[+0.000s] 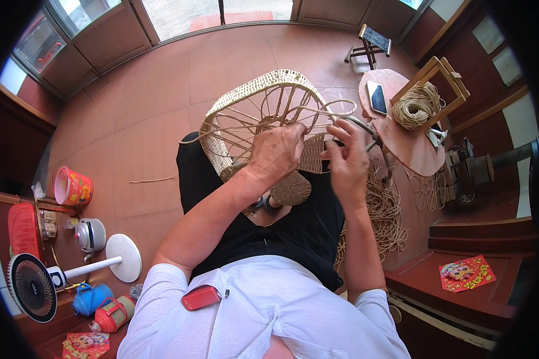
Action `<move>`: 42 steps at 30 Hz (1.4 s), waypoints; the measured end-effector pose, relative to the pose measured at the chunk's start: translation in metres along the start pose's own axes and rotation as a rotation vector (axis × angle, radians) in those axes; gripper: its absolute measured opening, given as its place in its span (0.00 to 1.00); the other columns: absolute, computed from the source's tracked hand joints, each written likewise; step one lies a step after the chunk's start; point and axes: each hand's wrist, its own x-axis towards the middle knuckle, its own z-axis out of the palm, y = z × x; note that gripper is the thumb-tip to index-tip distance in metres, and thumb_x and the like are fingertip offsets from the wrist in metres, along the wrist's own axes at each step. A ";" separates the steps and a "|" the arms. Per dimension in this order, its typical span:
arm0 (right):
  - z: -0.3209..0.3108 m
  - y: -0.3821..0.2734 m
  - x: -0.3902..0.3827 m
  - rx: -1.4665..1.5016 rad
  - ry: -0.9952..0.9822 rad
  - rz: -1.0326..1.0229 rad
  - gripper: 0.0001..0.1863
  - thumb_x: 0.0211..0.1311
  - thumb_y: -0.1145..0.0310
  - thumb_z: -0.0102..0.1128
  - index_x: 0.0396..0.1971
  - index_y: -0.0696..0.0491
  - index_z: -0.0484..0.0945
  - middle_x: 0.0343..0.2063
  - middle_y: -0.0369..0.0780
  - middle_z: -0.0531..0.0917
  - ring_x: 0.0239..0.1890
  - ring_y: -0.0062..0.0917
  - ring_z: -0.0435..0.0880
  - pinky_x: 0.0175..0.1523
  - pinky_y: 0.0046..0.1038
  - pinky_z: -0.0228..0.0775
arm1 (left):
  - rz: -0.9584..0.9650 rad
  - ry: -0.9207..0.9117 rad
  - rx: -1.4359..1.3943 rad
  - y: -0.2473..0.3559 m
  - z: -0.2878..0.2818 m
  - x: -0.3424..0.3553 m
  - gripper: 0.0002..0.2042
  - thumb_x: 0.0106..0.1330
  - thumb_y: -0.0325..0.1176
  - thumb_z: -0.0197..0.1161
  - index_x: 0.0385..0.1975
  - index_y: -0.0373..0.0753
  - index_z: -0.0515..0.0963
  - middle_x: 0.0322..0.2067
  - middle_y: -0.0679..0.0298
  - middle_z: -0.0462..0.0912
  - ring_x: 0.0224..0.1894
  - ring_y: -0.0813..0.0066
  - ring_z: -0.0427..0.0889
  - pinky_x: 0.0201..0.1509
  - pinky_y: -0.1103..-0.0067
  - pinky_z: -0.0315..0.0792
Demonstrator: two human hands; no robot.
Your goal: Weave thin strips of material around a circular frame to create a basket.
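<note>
Across my lap rests a curved, pale woven frame (287, 76) with cords strung across its opening. My left hand (278, 149) is closed on the cord at the middle of the strung cords, its fingertips partly hidden. A tan cord (341, 107) makes a loose loop above my right hand (348, 157). The fingers of that hand are bent, with the cord at their tips; the exact grip is hard to make out. Between and below the hands are a tightly woven panel (311, 154) and a rounded woven piece (291, 189).
Loose cord (383, 206) lies heaped at my right. Beyond it, a pinkish slab table (410, 146) carries a phone (377, 97), a cord coil (414, 109) and a wooden frame (428, 75). A folding stool (372, 45) stands farther off. Left are a fan (33, 288) and a kettle (90, 234).
</note>
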 end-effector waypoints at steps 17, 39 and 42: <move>0.005 0.030 -0.011 0.630 0.032 0.008 0.30 0.71 0.77 0.64 0.72 0.58 0.72 0.35 0.32 0.81 0.38 0.16 0.81 0.49 0.25 0.76 | 0.250 0.348 0.274 0.003 0.011 -0.014 0.11 0.71 0.36 0.69 0.51 0.44 0.85 0.49 0.63 0.83 0.52 0.59 0.83 0.59 0.63 0.76; -0.491 0.358 -0.296 0.169 1.004 1.165 0.15 0.64 0.54 0.71 0.45 0.41 0.79 0.21 0.29 0.72 0.19 0.25 0.69 0.24 0.31 0.59 | 0.265 0.394 -0.018 -0.005 0.015 -0.009 0.09 0.60 0.22 0.69 0.39 0.39 0.85 0.40 0.60 0.85 0.47 0.57 0.86 0.55 0.64 0.79; -0.429 0.339 -0.261 -0.082 0.604 1.035 0.11 0.70 0.60 0.70 0.48 0.44 0.84 0.28 0.27 0.76 0.28 0.17 0.75 0.32 0.29 0.67 | 0.185 0.416 0.031 0.000 0.016 -0.002 0.06 0.61 0.23 0.69 0.37 0.39 0.84 0.37 0.60 0.82 0.45 0.57 0.86 0.50 0.65 0.81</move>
